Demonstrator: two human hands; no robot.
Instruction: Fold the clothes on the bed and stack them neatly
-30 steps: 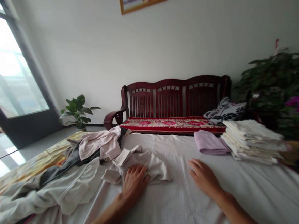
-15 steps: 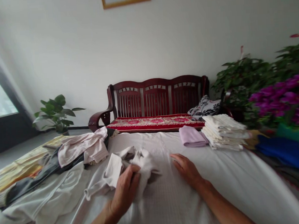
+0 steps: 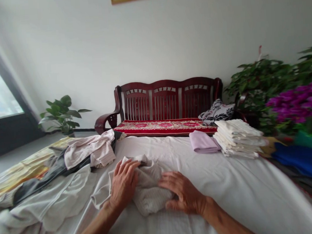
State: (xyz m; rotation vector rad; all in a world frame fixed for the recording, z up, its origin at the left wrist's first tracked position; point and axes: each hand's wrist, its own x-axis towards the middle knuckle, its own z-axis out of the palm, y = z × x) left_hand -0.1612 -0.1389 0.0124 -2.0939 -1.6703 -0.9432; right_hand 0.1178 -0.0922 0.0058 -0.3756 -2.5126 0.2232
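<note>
Right hand (image 3: 184,195) now on cloth (image 3: 149,200), seemingly flat.

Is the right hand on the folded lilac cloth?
No, the right hand rests on the crumpled beige cloth; the folded lilac cloth lies farther back, untouched.

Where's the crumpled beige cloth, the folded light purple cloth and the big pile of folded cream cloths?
Crumpled beige cloth (image 3: 149,197): head view, on its bunched lower middle.
Folded light purple cloth (image 3: 203,142): head view, on its flat top.
Pile of folded cream cloths (image 3: 237,132): head view, on its upper layers.
</note>
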